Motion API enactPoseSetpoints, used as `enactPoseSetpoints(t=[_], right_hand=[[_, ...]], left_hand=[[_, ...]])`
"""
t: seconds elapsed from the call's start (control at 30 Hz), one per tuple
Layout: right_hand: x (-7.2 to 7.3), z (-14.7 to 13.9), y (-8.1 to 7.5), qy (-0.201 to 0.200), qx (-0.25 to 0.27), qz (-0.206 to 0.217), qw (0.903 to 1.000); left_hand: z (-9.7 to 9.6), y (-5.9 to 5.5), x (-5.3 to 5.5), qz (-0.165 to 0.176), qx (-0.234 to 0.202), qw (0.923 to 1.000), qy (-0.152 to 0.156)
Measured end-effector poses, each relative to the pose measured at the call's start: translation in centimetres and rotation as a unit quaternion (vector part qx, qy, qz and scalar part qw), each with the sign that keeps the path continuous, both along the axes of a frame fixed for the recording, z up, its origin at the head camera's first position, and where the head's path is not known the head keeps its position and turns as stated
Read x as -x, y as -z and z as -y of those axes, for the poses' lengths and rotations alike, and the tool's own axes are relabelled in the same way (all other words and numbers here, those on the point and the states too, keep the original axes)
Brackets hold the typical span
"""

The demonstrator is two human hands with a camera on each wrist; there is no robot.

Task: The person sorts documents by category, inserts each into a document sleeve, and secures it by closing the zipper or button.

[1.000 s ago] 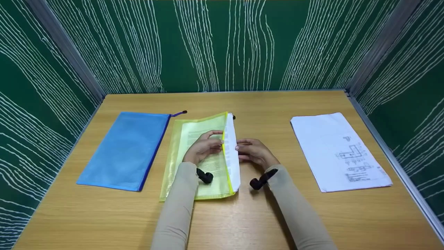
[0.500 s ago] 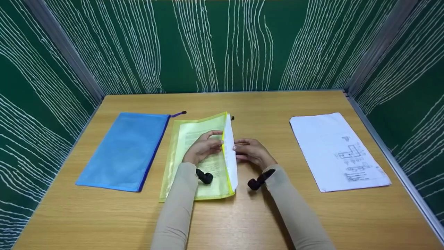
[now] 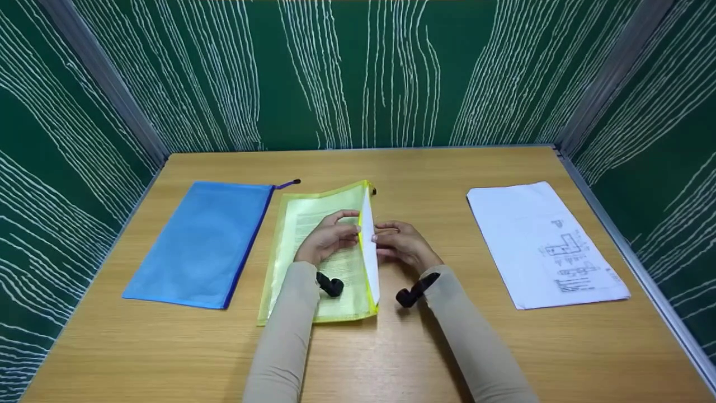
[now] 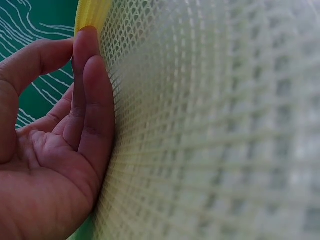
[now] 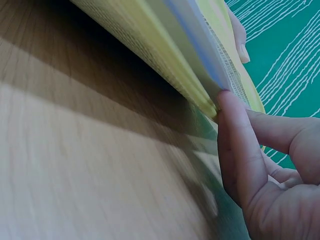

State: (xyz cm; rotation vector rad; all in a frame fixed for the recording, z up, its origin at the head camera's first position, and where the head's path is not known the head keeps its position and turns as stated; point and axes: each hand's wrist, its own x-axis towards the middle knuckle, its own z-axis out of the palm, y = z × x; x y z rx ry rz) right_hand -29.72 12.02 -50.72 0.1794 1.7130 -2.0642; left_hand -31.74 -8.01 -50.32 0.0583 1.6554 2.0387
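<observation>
A yellow mesh zip pouch lies mid-table, its right side gaping. White papers sit inside, with a narrow strip showing at the opening and print visible through the mesh. My left hand pinches the yellow zip edge between thumb and fingers, lifting the upper layer. At the opening, my right hand has its thumb and fingers curled at the papers' outer edge, close to the pouch's lower edge. The right wrist view shows a fingertip against the sheets, inside the mesh layers.
To the left lies a blue zip pouch with a purple pull cord. On the right rests a white paper stack with printed drawings. The wooden table is bounded by green walls with white lines.
My right hand has moved a little left, and the papers have slid further into the yellow pouch, so a narrower white strip shows. The left hand keeps its place on the edge.
</observation>
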Motion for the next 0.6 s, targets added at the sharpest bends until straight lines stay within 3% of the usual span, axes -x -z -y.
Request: enactPoseSetpoints(t=[0.6], right_hand=[[-0.31, 0.73, -0.32, 0.021, -0.030, -0.004, 0.9993]], left_hand=[[-0.17, 0.01, -0.19, 0.002, 0.000, 1.0000, -0.001]])
